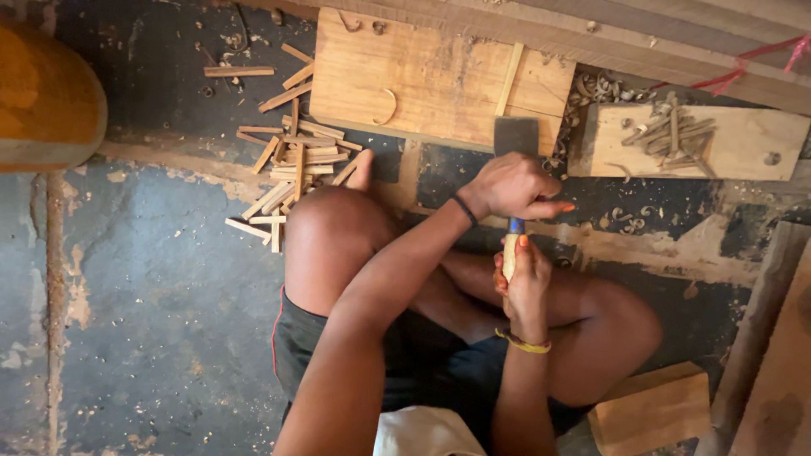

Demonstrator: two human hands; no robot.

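Seated cross-legged on a worn, patchy floor, mid-way through shaving a small pale wood stick. Left hand closed around a blue-handled blade tool, fingers curled tight, thumb tucked against the handle; the blade itself hidden behind the grip, so its edge cannot be made out. Right hand wrapped firmly round the stick from below, holding it upright just above the lap, between the knees. Judged as the trimming step: cutter meeting the top end of the stick. Next stroke probably calling for a steady hold below and a short, controlled push away from the lower hand. Stick looking light, narrow and straight-grained, only a short length showing between the two fists. Ahead, a flat wooden board with a thin strip lying across it, a dark rectangular block at its near edge, and a smaller plank carrying a heap of slivers. To the left, a loose pile of cut sticks; curled shavings scattered near the boards.
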